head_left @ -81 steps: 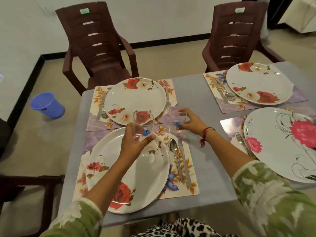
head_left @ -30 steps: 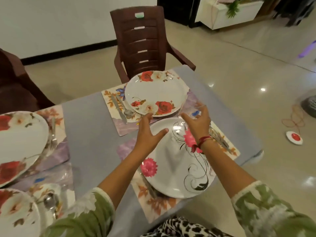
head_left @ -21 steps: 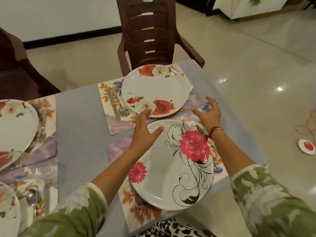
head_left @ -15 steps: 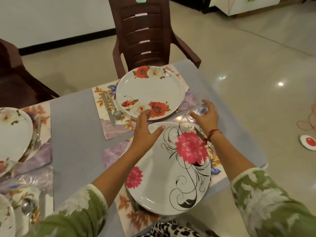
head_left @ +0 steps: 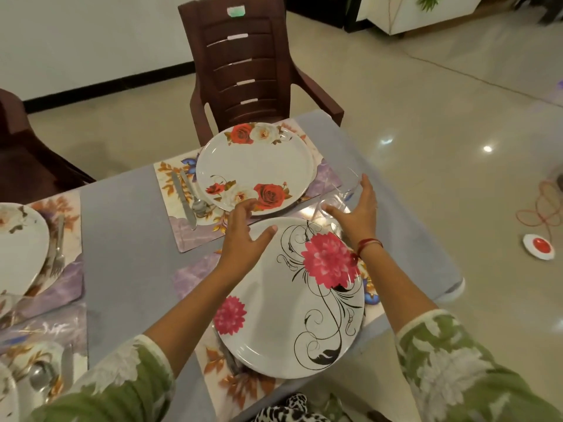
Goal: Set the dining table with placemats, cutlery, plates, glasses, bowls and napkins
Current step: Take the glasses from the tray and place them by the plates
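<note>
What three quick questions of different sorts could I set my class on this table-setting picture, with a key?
1. True or false: the right hand holds a clear glass.
2. What lies on the placemat to the left of the rose plate? A) a knife and a spoon B) a folded napkin C) a bowl
3. Fill in: the flowers on the near plate are ___.
Key: 1 true; 2 A; 3 pink.
</note>
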Motion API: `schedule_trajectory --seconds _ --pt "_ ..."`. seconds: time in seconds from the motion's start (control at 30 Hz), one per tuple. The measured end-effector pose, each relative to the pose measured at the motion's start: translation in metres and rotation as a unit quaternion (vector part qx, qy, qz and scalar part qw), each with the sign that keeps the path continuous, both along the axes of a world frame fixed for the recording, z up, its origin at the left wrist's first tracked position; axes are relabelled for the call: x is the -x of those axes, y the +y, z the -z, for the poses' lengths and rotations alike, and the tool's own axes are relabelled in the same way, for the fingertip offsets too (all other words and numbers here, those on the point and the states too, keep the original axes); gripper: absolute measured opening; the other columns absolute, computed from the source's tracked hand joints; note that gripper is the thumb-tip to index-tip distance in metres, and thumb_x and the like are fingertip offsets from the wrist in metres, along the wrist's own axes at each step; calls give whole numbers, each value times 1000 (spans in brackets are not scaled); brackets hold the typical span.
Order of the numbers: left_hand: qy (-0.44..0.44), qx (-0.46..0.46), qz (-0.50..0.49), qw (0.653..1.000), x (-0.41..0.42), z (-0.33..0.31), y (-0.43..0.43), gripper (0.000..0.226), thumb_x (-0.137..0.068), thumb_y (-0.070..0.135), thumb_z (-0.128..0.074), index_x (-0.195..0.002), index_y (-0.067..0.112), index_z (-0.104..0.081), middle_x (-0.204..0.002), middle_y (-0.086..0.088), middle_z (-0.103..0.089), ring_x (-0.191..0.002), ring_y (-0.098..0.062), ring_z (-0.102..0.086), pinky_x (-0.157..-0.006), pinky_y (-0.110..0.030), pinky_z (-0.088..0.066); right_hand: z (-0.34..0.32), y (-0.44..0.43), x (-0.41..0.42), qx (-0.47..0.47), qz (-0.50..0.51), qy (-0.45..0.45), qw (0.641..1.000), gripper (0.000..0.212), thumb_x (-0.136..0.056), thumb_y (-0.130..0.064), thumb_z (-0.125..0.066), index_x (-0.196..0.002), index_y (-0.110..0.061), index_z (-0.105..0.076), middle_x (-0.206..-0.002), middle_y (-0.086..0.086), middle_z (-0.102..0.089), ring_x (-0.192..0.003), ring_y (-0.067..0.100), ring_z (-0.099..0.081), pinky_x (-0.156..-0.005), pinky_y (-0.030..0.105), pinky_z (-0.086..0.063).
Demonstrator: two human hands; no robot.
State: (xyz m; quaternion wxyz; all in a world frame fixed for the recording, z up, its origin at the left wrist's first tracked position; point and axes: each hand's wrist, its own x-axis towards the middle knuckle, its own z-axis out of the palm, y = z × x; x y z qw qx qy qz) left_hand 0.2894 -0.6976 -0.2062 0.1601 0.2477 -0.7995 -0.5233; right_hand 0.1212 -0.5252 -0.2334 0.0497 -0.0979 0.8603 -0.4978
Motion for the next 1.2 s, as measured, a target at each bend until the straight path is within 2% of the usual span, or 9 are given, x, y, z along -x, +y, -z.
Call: schedule_trajectory --seconds 0.2,0.33,0.4,0.6,0.7,0.8,0.9,1.0,1.2 --pt "26 -17 -40 999 -50 -22 -17 59 -87 26 -68 -136 28 -36 -139 6 -40 -124 -6 -42 -98 -24 -40 -26 -30 -84 20 28 148 988 73 -79 -37 -73 -140 -15 -38 -141 6 -41 -131 21 -35 -110 36 -30" --pt "71 0 -82 994 -117 -39 -42 53 -84 27 -70 -127 36 -39 -133 9 -43 -119 3 -45 -93 -20 -41 -47 -80 -166 85 -57 176 979 56 -84 -32 -68 -132 -12 -46 -134 6 -48 -125 17 -40 -108 24 -30" --pt "82 18 -124 989 -165 -47 -62 54 -86 21 -69 -129 30 -39 -133 8 -44 -119 4 -44 -91 -18 -41 -55 -118 -219 119 -119 174 970 52 -84 -31 -68 -129 -12 -48 -129 6 -51 -121 14 -42 -106 20 -31" --pt "110 44 -269 956 -361 -65 -131 51 -86 28 -68 -129 24 -41 -130 7 -47 -118 -5 -49 -92 -14 -43 -72 -237 -383 169 -264 134 940 52 -88 -36 -58 -132 -10 -47 -128 -4 -48 -120 15 -47 -103 45 -39" --pt "93 53 -337 935 -469 -62 -157 56 -80 43 -64 -127 23 -44 -130 5 -50 -116 2 -49 -93 -21 -44 -75 -283 -469 195 -318 106 922 52 -87 -41 -56 -130 -14 -48 -126 -6 -48 -118 15 -48 -103 39 -40" --pt "77 75 -426 898 -580 -63 -178 51 -79 40 -65 -124 26 -45 -126 8 -49 -114 8 -47 -91 -19 -42 -77 -329 -569 224 -387 77 891 47 -89 -35 -60 -129 -14 -49 -126 -4 -50 -118 18 -50 -101 28 -41" --pt "48 109 -497 859 -670 -67 -183 51 -81 42 -65 -126 28 -45 -129 7 -47 -119 1 -46 -94 -17 -41 -82 -367 -658 237 -452 51 858 37 -90 -28 -58 -124 -20 -50 -125 -7 -49 -119 15 -48 -102 45 -41" --pt "18 134 -566 813 -751 -69 -177 43 -87 28 -67 -124 32 -46 -127 6 -46 -114 0 -48 -94 -11 -39 -93 -397 -740 234 -509 24 828 37 -88 -25 -55 -124 -18 -52 -121 -8 -49 -117 14 -47 -100 46 -40" --pt "-13 131 -667 734 -873 -53 -189 43 -85 39 -65 -125 31 -49 -124 9 -45 -118 -6 -48 -101 -41 -46 -100 -448 -864 216 -604 -7 767 40 -87 -22 -58 -125 -15 -52 -120 -4 -47 -116 13 -46 -102 44 -40"
